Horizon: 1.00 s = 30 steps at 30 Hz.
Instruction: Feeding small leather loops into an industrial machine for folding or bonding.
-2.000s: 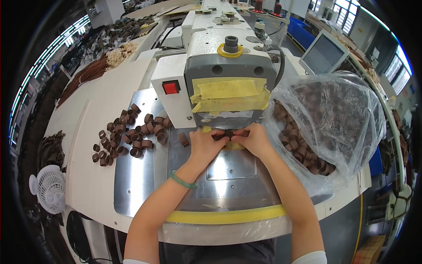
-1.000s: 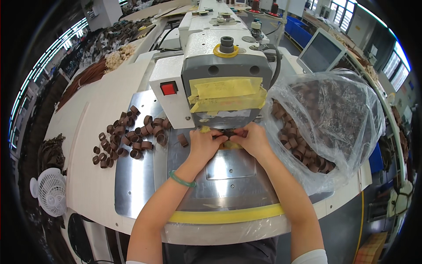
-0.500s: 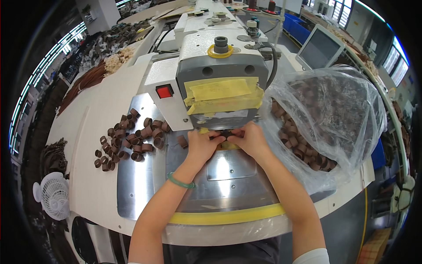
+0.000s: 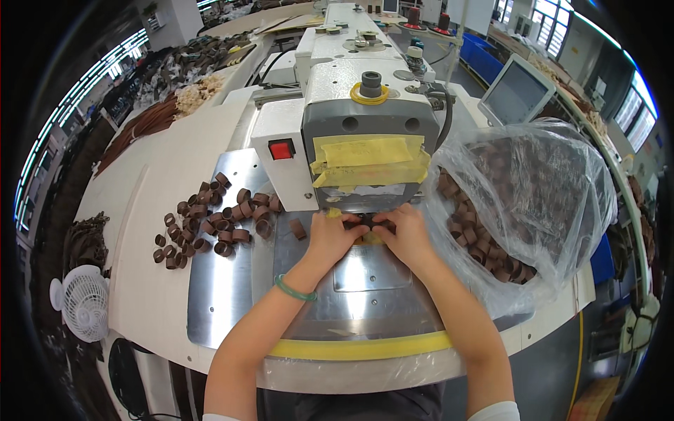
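Under the front of a white and grey machine, two bare hands met above a shiny metal plate. The left hand came in from the lower left, a green bangle around its wrist; the right hand reached in from the lower right. Thumb and forefinger of each were pressed together, pinching a small dark brown piece between the two hands, close below the machine. Fingertips covered most of this piece, so its full shape could not be told, and the other fingers were partly hidden.

Just left of the left hand, a single brown ring lay apart on the metal. Farther left, a loose heap of brown rings spread over the plate's edge onto the pale table. Right of the right hand sat a clear plastic bag, with many more such rings in it. Yellow tape crossed the machine's grey face, a red switch sat to its left, and a tilted screen stood behind the bag.
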### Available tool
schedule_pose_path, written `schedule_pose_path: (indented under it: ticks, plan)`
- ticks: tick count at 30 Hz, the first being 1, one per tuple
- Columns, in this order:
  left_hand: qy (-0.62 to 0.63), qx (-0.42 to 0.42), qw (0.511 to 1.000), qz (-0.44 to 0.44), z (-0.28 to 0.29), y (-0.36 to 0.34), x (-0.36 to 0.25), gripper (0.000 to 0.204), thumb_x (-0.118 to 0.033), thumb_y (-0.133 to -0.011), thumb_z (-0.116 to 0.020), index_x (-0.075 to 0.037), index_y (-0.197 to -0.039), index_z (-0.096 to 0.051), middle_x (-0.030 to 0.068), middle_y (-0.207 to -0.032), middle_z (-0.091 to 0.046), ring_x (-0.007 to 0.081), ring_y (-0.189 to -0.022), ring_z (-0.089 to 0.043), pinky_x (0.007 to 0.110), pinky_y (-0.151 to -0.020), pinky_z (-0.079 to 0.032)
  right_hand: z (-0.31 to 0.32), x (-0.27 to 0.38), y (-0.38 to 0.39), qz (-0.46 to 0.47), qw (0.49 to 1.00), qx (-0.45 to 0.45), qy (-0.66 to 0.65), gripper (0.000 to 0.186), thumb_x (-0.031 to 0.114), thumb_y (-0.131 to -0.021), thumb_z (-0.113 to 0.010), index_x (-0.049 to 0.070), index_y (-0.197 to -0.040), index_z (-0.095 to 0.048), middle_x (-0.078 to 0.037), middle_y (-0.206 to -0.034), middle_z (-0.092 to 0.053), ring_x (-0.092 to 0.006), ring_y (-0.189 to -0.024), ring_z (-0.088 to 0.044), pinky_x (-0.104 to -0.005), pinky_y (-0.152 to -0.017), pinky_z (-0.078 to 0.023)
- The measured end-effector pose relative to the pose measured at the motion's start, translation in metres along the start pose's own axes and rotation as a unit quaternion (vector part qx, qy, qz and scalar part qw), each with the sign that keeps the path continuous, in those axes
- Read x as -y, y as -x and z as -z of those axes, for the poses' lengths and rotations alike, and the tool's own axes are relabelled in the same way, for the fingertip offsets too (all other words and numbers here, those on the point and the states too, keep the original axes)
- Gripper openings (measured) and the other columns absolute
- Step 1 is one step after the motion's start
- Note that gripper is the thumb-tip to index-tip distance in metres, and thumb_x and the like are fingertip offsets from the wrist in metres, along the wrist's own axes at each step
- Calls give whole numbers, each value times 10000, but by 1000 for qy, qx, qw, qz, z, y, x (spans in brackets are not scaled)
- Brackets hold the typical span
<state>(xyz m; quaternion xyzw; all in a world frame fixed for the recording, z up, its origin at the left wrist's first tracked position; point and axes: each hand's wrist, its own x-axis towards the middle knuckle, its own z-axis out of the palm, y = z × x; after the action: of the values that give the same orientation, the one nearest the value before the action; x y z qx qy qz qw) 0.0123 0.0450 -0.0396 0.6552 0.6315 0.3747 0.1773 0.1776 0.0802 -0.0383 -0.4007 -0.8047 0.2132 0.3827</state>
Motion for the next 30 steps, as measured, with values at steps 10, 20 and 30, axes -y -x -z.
schedule_pose_path:
  ticks: [10, 20, 30]
  plan:
    - [143, 154, 969, -132, 18, 15, 4, 134, -137, -729, -610, -24, -798, -628, 104, -708, -562, 217, -580, -546, 290, -526, -421, 16, 41, 16, 39, 977, 80, 193, 335, 269, -650, -695, 49, -880, -593, -131, -841, -532, -283, -801, -564, -379, -629, -480]
    - [144, 88, 958, -232, 16, 15, -5, 177, -12, -757, -552, -52, -919, -614, 102, -862, -569, 266, -753, -540, 338, -689, -437, 11, 55, 25, 3, 978, 119, 170, 174, 158, -705, -598, 28, -807, -545, -151, -828, -553, -305, -701, -584, -386, -577, -490]
    - [72, 82, 994, -33, 16, 6, 1, 164, -211, -729, -614, -72, -813, -642, 47, -538, -595, 226, -523, -579, 317, -560, -462, 17, 19, 6, 66, 992, 103, -11, 137, 91, -679, -666, 47, -795, -606, -110, -848, -564, -287, -733, -565, -344, -643, -473]
